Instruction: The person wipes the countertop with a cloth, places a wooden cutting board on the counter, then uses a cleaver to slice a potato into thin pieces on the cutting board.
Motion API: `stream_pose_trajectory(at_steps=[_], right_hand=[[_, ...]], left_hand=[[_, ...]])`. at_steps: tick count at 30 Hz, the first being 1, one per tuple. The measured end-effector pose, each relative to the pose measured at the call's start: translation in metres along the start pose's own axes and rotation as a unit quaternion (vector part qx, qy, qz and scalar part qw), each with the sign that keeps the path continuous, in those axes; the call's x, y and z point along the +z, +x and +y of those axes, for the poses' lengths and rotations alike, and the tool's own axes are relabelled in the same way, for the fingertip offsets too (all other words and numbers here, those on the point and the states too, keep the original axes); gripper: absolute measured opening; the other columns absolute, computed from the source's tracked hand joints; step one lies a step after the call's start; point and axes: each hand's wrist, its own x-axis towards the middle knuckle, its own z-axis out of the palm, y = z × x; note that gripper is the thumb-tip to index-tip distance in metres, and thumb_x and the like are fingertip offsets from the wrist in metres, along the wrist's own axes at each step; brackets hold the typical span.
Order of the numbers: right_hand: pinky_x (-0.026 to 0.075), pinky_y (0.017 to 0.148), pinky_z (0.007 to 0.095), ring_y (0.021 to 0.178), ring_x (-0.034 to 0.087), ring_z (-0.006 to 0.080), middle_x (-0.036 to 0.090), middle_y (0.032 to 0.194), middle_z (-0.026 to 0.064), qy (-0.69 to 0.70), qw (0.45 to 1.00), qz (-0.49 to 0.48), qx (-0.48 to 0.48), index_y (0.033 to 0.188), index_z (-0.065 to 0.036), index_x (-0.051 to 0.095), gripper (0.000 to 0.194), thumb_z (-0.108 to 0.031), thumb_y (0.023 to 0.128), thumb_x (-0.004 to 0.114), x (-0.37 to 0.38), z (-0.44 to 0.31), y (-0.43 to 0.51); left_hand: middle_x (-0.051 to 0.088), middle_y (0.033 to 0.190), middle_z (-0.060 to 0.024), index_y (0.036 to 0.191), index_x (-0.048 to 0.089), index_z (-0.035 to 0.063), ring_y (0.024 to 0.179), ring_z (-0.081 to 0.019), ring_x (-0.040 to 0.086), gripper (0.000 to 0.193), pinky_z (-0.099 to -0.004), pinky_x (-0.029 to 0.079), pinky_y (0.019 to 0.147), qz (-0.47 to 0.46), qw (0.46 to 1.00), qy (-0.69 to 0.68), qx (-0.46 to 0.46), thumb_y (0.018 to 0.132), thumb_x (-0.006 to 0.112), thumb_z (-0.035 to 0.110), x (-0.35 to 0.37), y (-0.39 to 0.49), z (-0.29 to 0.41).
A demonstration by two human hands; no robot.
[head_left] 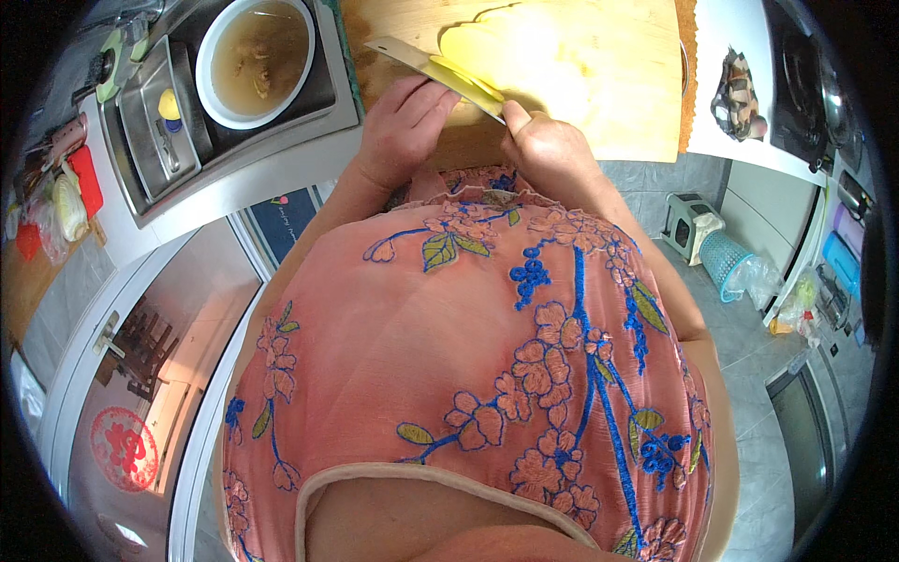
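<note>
My right hand (pixel 548 140) is closed around the handle of a cleaver (pixel 400 56). Its broad metal blade slants up and left across a wooden cutting board (pixel 400 17). Thin pale-yellow slices (pixel 467 74), perhaps potato, lie along the blade's far side. On the near side, the bent fingers of my left hand (pixel 411 119) press close to the blade. A bit of yellow vegetable (pixel 461 100) shows at those fingertips; the rest of it is hidden under the hand. Farther up the board, a yellow spread of slices (pixel 470 42) is partly washed out by glare.
Left of the board, a white basin (pixel 204 77) of cloudy brown water sits over the steel sink (pixel 344 105). The smaller basin holds a yellow piece (pixel 168 105) and a peeler (pixel 167 151). A patterned cloth (pixel 737 98) lies on the right counter beside a black stove (pixel 797 91).
</note>
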Motion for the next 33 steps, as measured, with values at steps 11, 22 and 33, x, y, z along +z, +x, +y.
stream_pose_trajectory(at_steps=[11, 22, 33], right_hand=[[0.058, 0.073, 0.0501, 0.078, 0.071, 0.0392, 0.071, 0.086, 0.0215, 0.017, 0.999, 0.038, 0.014, 0.14, -0.008, 0.055, 0.048, -0.021, 0.093, 0.055, -0.002, 0.002, 0.002], [0.058, 0.063, 0.0509, 0.072, 0.07, 0.0419, 0.066, 0.088, 0.0207, -0.027, 0.999, 0.012, 0.014, 0.145, -0.021, 0.049, 0.057, -0.032, 0.092, 0.066, -0.024, -0.011, -0.066], [0.057, 0.065, 0.0472, 0.072, 0.069, 0.0397, 0.068, 0.087, 0.0207, -0.01, 0.998, -0.042, 0.048, 0.146, -0.02, 0.049, 0.059, -0.023, 0.09, 0.069, -0.025, -0.013, -0.059]], left_hand=[[0.07, 0.105, -0.0067, 0.102, 0.074, 0.0041, 0.099, -0.0278, 0.066, 0.03, -0.036, 0.058, 0.085, -0.002, 1.0, 0.015, 0.002, 0.072, 0.07, 0.004, 0.0, -0.01, -0.004], [0.07, 0.109, -0.0079, 0.1, 0.075, 0.0011, 0.102, -0.0316, 0.067, 0.031, -0.0375, 0.057, 0.09, 0.017, 0.999, 0.036, 0.02, 0.07, 0.069, 0.001, 0.002, -0.018, -0.01], [0.071, 0.105, -0.0086, 0.096, 0.076, -0.0002, 0.1, -0.0301, 0.068, 0.031, -0.0378, 0.058, 0.089, 0.02, 0.999, 0.035, 0.026, 0.066, 0.069, 0.003, 0.0, -0.013, -0.009]])
